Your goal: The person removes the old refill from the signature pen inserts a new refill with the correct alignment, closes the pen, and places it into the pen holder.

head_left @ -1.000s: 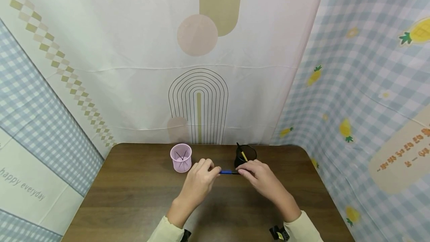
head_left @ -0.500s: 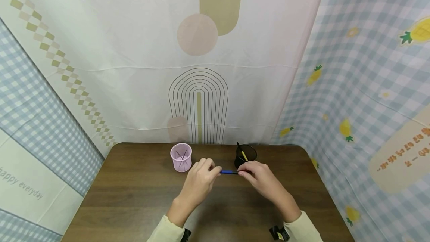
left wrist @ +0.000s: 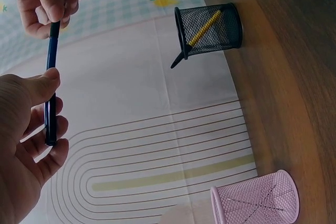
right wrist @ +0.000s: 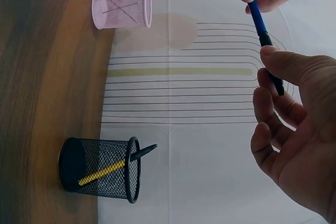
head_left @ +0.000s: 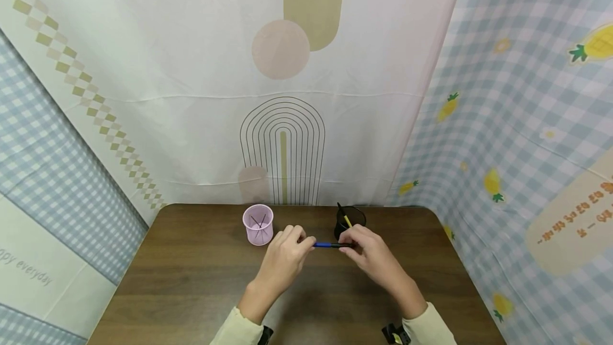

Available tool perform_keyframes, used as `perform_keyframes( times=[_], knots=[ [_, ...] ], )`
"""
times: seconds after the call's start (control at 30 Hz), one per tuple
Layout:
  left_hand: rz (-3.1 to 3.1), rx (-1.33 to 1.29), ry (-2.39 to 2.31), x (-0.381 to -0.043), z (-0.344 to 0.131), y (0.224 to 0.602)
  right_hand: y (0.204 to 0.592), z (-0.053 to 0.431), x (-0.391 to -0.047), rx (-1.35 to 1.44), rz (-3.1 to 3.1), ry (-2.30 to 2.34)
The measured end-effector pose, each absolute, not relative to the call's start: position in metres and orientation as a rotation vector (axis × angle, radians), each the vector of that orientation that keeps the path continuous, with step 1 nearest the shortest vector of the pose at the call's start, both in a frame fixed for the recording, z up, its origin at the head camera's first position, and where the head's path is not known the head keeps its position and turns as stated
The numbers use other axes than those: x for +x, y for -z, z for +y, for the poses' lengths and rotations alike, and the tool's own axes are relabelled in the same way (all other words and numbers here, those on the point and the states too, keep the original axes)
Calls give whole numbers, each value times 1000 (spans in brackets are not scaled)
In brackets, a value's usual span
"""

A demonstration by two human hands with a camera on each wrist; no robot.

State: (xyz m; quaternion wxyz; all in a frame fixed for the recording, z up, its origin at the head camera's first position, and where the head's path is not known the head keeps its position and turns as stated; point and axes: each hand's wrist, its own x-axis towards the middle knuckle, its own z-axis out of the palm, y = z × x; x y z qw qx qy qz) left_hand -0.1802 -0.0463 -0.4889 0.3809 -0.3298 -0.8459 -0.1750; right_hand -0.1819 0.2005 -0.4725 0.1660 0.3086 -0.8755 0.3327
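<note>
A blue pen (head_left: 323,245) with a black end lies level between my two hands, above the table. My left hand (head_left: 283,257) grips its blue part, thumb on one side and curled fingers behind, as the left wrist view shows. At the other end, my right hand (head_left: 371,249) pinches the black part (right wrist: 266,40) between thumb and fingers. The black tip sticks out past the right thumb in the right wrist view. Just behind the right hand stands a black mesh pen holder (left wrist: 210,31) with a yellow-and-black pen (right wrist: 102,173) leaning in it.
A pink mesh pen holder (head_left: 258,226) with dark crossed lines on its side stands behind and left of my left hand. The brown wooden table (head_left: 191,286) ends at a patterned cloth wall (head_left: 201,137). Checked pineapple cloth (head_left: 503,121) hangs at the right.
My right hand has shifted slightly right and its fingers have spread a little, so more of the pen's black end shows. The left hand keeps its hold in place.
</note>
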Motion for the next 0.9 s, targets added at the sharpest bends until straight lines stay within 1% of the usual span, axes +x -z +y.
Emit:
perform_keyframes(
  times=[0.57,0.9],
  knots=[
    [-2160,-843,455,-178,-48,488,475,199,-180,780,-2577,-941],
    [-2150,-856,457,-178,-48,486,470,203,-182,810,-2618,-989]
  ],
)
